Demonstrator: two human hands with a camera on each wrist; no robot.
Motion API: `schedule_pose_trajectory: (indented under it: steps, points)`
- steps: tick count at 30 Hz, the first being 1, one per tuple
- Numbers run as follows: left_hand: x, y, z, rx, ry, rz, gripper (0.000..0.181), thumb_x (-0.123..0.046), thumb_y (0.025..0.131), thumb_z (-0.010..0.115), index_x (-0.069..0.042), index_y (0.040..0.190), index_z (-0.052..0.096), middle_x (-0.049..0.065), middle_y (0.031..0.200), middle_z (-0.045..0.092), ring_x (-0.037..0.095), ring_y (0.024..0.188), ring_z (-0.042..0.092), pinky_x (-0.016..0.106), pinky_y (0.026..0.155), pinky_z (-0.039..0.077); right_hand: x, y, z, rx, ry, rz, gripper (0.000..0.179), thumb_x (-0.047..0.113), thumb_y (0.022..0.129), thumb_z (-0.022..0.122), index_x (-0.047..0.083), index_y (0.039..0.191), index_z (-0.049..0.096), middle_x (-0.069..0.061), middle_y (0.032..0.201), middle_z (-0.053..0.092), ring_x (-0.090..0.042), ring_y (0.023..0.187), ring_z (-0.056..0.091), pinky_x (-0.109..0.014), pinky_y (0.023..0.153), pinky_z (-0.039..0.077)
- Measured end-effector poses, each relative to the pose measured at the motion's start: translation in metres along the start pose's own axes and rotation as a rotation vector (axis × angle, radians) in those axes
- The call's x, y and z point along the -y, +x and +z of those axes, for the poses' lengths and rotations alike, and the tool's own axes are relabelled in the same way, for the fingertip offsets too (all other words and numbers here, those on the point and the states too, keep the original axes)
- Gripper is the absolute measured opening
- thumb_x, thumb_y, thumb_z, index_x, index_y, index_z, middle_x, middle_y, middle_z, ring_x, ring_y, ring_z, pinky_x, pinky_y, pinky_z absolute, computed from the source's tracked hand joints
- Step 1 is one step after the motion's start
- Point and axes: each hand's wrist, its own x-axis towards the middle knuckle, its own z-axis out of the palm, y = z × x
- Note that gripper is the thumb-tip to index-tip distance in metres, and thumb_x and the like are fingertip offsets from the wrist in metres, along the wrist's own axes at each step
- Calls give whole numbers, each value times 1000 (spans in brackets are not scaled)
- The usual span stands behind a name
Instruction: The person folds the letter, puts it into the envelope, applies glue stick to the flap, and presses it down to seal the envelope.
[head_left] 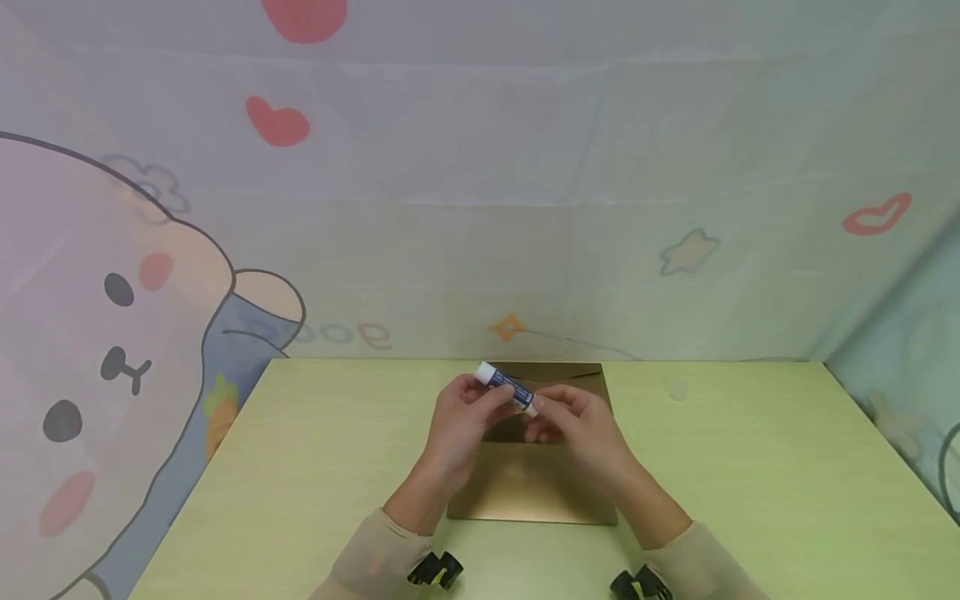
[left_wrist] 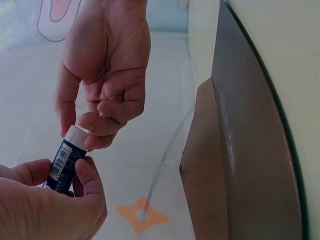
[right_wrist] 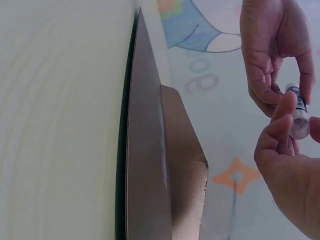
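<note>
Both hands hold a small glue stick (head_left: 512,389) with a dark blue label and white ends, tilted in the air over a gold-brown paper envelope (head_left: 532,487). My left hand (head_left: 459,421) pinches its labelled body between thumb and fingers. At the lower end, the thumb and fingers of my right hand (head_left: 588,429) pinch the white tip. A barcode on the glue stick (left_wrist: 62,161) faces the left wrist camera. In the right wrist view, a round, hollow-looking white end of the glue stick (right_wrist: 300,127) shows between the right fingers.
The envelope lies on a pale yellow-green table (head_left: 337,467), its flap (left_wrist: 202,160) standing up toward the back. A small round whitish thing (head_left: 678,389) lies right of it. Behind the table hangs a cloth (head_left: 480,167) printed with cartoons.
</note>
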Motion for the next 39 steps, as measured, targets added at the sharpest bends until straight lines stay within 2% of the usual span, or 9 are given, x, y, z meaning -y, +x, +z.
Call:
schedule_pose_trajectory:
  steps: [4, 10, 13, 16, 20, 25, 28, 34, 39]
  points:
    - [0, -1, 0, -5, 3, 0, 27, -5, 98, 73, 7, 116, 57, 17, 108, 71, 19, 93, 72, 34, 92, 60, -1, -1, 0, 17, 29, 7, 31, 21, 107, 67, -5, 123, 63, -19, 105, 74, -23, 84, 75, -31, 80, 61]
    - [-1, -1, -1, -27, 2, -9, 27, -6, 99, 73, 7, 116, 57, 16, 108, 70, 18, 94, 71, 33, 90, 60, -3, -5, 5, -72, -340, -280, 35, 12, 96, 82, 2, 123, 61, -8, 101, 75, -22, 90, 75, -31, 77, 62]
    - [-1, -1, -1, -28, -1, -9, 27, -5, 99, 73, 7, 116, 56, 15, 108, 70, 18, 93, 72, 32, 90, 60, -5, -6, 7, -107, -403, -349, 29, 9, 94, 83, 7, 117, 64, -5, 99, 76, -19, 88, 74, -30, 76, 62]
    - [-2, -2, -1, -22, -3, -7, 28, -5, 99, 73, 7, 117, 56, 16, 109, 70, 19, 94, 72, 33, 91, 60, -4, -4, 6, -82, -336, -291, 24, 11, 97, 80, 6, 116, 66, -10, 100, 76, -23, 86, 75, -36, 78, 63]
    - [-3, -2, 0, -10, -1, -8, 27, -5, 98, 73, 6, 117, 57, 16, 109, 70, 20, 95, 73, 35, 92, 60, -1, -1, 1, -6, -116, -80, 22, 17, 104, 72, 0, 117, 67, -20, 102, 74, -27, 82, 74, -42, 83, 63]
    - [-2, -1, 0, 2, -3, -3, 25, -4, 97, 73, 5, 115, 58, 14, 105, 71, 20, 93, 73, 36, 93, 60, -3, 1, -2, 32, 113, 81, 26, 21, 107, 67, -3, 116, 65, -17, 99, 73, -19, 80, 71, -33, 80, 61]
    - [-2, -1, 0, -2, -7, 0, 25, -4, 98, 73, 6, 115, 58, 14, 105, 70, 19, 94, 72, 36, 92, 60, -4, -1, 1, 18, 9, -17, 29, 20, 104, 72, 0, 123, 63, -15, 103, 74, -20, 84, 73, -33, 80, 62]
    - [-1, 0, -1, -20, -9, -1, 27, -5, 98, 74, 7, 116, 57, 16, 107, 70, 19, 94, 72, 33, 91, 60, -7, -4, 7, -98, -400, -406, 35, 9, 93, 84, 6, 121, 62, -6, 102, 75, -19, 84, 72, -30, 71, 61]
    - [-3, -1, 0, -17, -6, -2, 27, -5, 98, 74, 7, 115, 57, 15, 106, 70, 19, 94, 72, 33, 90, 61, -7, -3, 7, -101, -315, -358, 22, 8, 97, 80, 4, 114, 66, -11, 102, 75, -22, 84, 74, -34, 75, 64]
